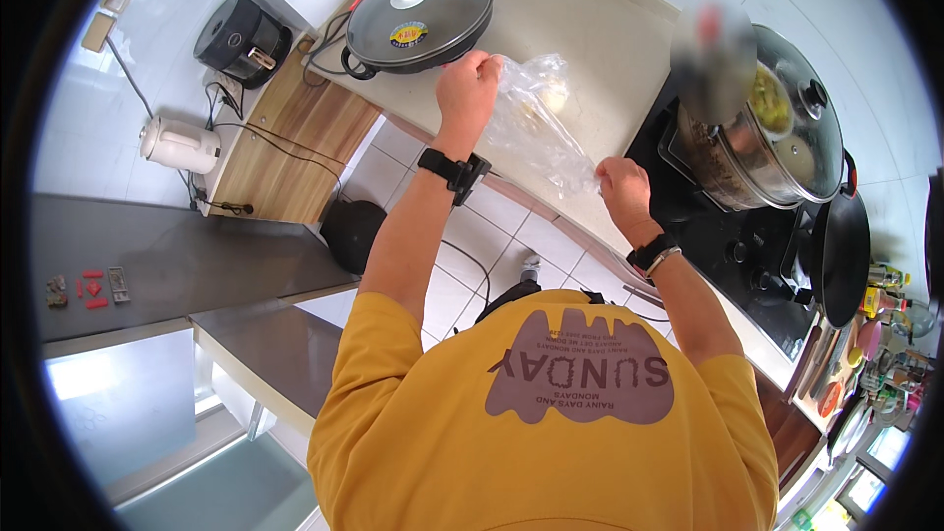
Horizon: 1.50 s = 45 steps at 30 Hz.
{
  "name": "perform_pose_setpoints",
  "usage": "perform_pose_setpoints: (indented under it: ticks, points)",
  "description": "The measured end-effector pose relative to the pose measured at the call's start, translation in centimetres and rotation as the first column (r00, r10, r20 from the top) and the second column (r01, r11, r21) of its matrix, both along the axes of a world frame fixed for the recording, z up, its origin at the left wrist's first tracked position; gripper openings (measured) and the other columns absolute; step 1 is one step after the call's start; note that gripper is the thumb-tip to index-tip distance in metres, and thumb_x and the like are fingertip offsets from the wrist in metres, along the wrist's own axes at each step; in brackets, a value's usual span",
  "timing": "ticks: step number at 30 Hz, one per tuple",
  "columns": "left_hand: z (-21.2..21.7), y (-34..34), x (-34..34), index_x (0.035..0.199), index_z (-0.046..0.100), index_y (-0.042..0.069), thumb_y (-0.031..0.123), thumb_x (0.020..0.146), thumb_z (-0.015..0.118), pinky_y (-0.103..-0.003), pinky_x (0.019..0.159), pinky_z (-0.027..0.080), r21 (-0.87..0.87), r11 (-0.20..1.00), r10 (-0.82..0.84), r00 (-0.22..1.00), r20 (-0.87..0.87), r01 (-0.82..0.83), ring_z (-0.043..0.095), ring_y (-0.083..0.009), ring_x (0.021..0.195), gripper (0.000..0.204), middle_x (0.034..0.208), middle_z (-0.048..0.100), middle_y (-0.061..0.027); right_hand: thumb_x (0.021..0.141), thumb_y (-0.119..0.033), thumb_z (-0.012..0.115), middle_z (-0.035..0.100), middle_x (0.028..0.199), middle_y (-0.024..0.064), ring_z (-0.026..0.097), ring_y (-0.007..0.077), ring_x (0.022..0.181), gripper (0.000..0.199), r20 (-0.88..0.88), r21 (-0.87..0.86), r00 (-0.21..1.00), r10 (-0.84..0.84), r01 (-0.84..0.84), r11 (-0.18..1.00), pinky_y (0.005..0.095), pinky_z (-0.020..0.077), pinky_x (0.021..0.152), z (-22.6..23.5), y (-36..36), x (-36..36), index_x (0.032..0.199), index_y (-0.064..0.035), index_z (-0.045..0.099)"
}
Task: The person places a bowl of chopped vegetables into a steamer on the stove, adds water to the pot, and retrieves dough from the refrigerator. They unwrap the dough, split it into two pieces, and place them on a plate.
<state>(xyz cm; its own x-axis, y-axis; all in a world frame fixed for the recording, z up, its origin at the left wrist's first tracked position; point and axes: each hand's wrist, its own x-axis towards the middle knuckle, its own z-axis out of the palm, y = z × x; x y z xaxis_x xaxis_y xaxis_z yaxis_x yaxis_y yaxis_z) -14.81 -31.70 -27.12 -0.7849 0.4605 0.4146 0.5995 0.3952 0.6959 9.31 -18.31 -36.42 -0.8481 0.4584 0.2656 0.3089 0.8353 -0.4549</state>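
Note:
A clear plastic bag [536,133] is stretched between my two hands over the front edge of the countertop. My left hand [469,88] is closed on its upper left end, close to the lidded black pan [433,25]. At the bag's lower right end, my right hand [623,189] pinches the plastic beside the stove. Something pale and rounded [554,96] shows at the bag's far side; whether it lies inside or behind the plastic I cannot tell.
To the right, a steamer pot [733,162] with a glass lid stands on the black stove [752,256], and a black wok [842,261] sits beyond it. At left are a black air fryer [243,41] and a white kettle [180,145]. Cords hang over the wooden cabinet [285,143].

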Motion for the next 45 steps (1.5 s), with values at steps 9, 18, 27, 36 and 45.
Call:
perform_pose_setpoints:
  ticks: [9, 18, 27, 36, 45]
  points:
    - [2.2, 2.0, 0.3, 0.08, 0.063, -0.001, 0.022, 0.087, 0.061, -0.025, 0.055, 0.048, 0.273, 0.947, -0.303, 0.758, 0.578, 0.17, 0.056, -0.0118, 0.052, 0.024, 0.062, 0.06, -0.0048, 0.079, -0.022, 0.066, 0.055, 0.122, 0.0114, 0.051, 0.0309, 0.116, 0.05, -0.254, -0.225, 0.967, 0.019, -0.078, 0.971, 0.0431, 0.0371, 0.099, 5.2, -2.0, -2.1, 0.124, -0.0103, 0.051]
    - [3.0, 2.5, 2.6, 0.118, 0.052, 0.0, 0.035, 0.078, 0.073, -0.035, 0.082, 0.048, 0.155, 0.959, -0.26, 0.951, 0.165, 0.235, 0.057, -0.022, 0.097, 0.058, 0.105, 0.06, -0.013, 0.087, -0.025, 0.056, 0.068, 0.085, 0.0123, 0.065, 0.0306, 0.08, 0.022, -0.1, -0.433, 0.98, -0.171, 0.112, 0.894, 0.038, 0.0505, 0.071, 8.6, 0.8, -7.9, 0.096, -0.0072, 0.063]
    - [-1.2, -1.3, 2.6, 0.128, 0.045, 0.004, 0.032, 0.065, 0.08, -0.043, 0.097, 0.038, -0.13, 0.965, -0.251, 0.939, -0.233, 0.226, 0.047, -0.0341, 0.114, 0.078, 0.122, 0.054, -0.0155, 0.071, -0.046, 0.075, 0.061, 0.097, 0.0079, 0.061, 0.0231, 0.089, 0.064, 0.017, -0.052, 0.997, -0.076, 0.077, 0.996, 0.0375, 0.0471, 0.077, 9.5, -3.1, -7.4, 0.115, -0.006, 0.052]
    - [-2.3, -2.1, 0.0, 0.09, 0.063, 0.003, 0.026, 0.076, 0.072, -0.035, 0.074, 0.044, -0.079, 0.996, -0.04, 0.997, -0.063, 0.035, 0.059, -0.021, 0.082, 0.028, 0.088, 0.066, -0.007, 0.083, -0.027, 0.059, 0.065, 0.098, 0.008, 0.062, 0.028, 0.092, 0.024, 0.116, -0.077, 0.965, -0.234, 0.244, 0.967, 0.0416, 0.0465, 0.08, 6.3, 0.6, -11.3, 0.103, -0.015, 0.063]
    - [-0.3, -1.3, 0.1, 0.093, 0.066, 0.003, 0.023, 0.082, 0.068, -0.022, 0.06, 0.04, 0.292, 0.955, -0.006, 0.98, 0.198, -0.053, 0.054, -0.0055, 0.073, 0.023, 0.084, 0.065, -0.001, 0.079, -0.03, 0.066, 0.063, 0.104, 0.0146, 0.062, 0.0306, 0.092, 0.039, -0.028, -0.223, 0.936, -0.351, 0.337, 0.915, 0.0393, 0.0497, 0.076, 6.7, 3.6, -4.6, 0.107, -0.0038, 0.058]
